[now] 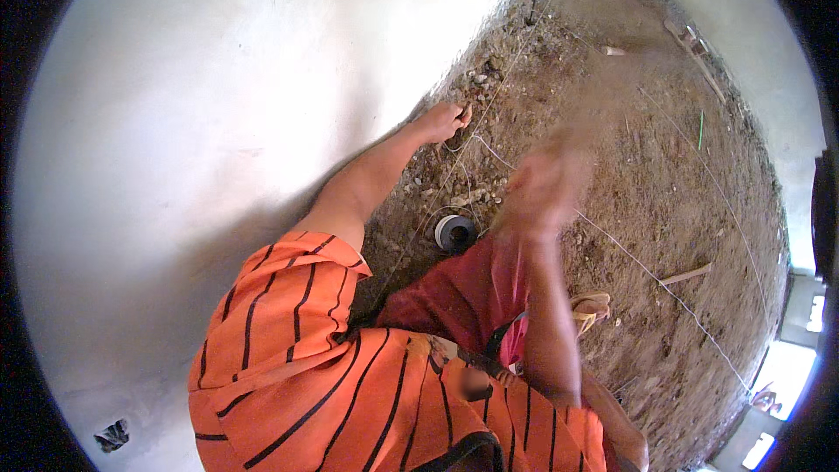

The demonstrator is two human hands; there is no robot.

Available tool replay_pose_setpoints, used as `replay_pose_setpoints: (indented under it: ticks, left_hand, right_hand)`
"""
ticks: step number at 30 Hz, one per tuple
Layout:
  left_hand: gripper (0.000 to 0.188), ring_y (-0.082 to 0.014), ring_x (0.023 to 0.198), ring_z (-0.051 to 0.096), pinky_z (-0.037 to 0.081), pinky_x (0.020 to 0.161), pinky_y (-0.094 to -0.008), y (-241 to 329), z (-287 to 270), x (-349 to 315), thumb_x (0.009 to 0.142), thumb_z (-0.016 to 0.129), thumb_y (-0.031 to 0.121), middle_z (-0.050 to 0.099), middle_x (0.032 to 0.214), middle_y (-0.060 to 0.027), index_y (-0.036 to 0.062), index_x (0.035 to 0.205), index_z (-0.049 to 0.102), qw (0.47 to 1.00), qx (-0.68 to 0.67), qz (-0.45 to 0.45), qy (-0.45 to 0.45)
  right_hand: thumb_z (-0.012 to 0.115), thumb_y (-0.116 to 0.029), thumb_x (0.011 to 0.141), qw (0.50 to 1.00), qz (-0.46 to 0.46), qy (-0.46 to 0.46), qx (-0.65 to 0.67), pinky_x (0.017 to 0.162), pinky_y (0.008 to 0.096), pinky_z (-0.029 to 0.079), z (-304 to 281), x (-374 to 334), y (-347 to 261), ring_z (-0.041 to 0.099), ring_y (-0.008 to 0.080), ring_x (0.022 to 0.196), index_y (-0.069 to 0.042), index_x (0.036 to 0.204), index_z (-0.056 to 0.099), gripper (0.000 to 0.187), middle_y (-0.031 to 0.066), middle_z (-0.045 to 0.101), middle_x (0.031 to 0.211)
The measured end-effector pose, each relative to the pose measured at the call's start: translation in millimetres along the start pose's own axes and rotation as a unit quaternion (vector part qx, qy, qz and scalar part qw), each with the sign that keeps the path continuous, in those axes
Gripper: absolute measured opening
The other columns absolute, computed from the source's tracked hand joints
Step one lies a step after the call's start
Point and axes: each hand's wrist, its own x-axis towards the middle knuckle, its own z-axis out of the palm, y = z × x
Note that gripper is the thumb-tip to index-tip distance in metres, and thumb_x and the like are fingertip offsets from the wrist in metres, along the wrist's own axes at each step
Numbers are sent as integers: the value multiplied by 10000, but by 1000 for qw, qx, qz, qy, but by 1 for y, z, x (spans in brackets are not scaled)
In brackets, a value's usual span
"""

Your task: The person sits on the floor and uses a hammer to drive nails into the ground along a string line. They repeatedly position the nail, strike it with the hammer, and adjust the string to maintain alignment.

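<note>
My left hand (446, 121) is low by the foot of the white wall, its fingers pinched around a small dark thing too small to name. A thin white string (498, 154) runs past that hand and loops on the soil. Between my arms lies a white ring-shaped reel (455, 233) with a dark middle and string beside it. My right hand (546, 188) is raised over the ground and smeared by motion. A brownish blur stretches beyond it, so what it holds, if anything, cannot be made out.
The pale wall (218, 105) rises close on my left. Rough brown soil (629, 166) with small stones spreads to the right, crossed by taut strings. A dark upright rod (534, 2) stands far off. A wooden stick (687, 274) and a green strip (701, 129) lie at the right.
</note>
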Motion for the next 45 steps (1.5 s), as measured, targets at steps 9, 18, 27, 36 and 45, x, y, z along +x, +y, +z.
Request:
replay_pose_setpoints:
  ticks: [9,18,27,36,45]
  left_hand:
    - [243,-334,659,607,460,638,-448,-29,0,-21,820,572,272,638,733,-156,41,870,628,1000,0,1,28]
    - [38,-280,701,565,429,675,-414,-7,-10,-28,812,497,61,577,725,-125,38,792,476,1000,16,-7,25]
    - [81,-262,627,552,420,629,-405,13,1,-22,842,512,71,540,660,-107,51,783,461,999,-8,-45,-16]
    - [242,-359,771,590,451,698,-470,-27,-3,-49,815,555,233,600,813,-223,2,886,561,995,2,-96,37]
    - [68,-277,619,535,411,597,-416,-68,27,-51,819,479,85,537,669,-114,45,770,454,996,-49,13,68]
  right_hand:
    - [507,-376,885,981,89,-166,43,725,499,457,40,-22,8,580,472,846,30,1071,459,449,282,603,872]
    - [683,-185,798,972,110,-107,178,394,263,409,-41,12,-65,512,102,459,-1,1035,479,363,38,554,645]
    - [678,-160,714,996,30,-24,82,624,355,472,-30,26,-29,576,217,698,42,986,512,377,158,593,813]
    - [656,-186,707,990,39,-134,19,696,416,481,65,-64,26,617,361,772,69,931,516,367,217,611,810]
    - [615,-110,788,960,113,-178,183,424,288,434,-19,-8,-70,545,126,493,-8,939,536,199,49,565,636]
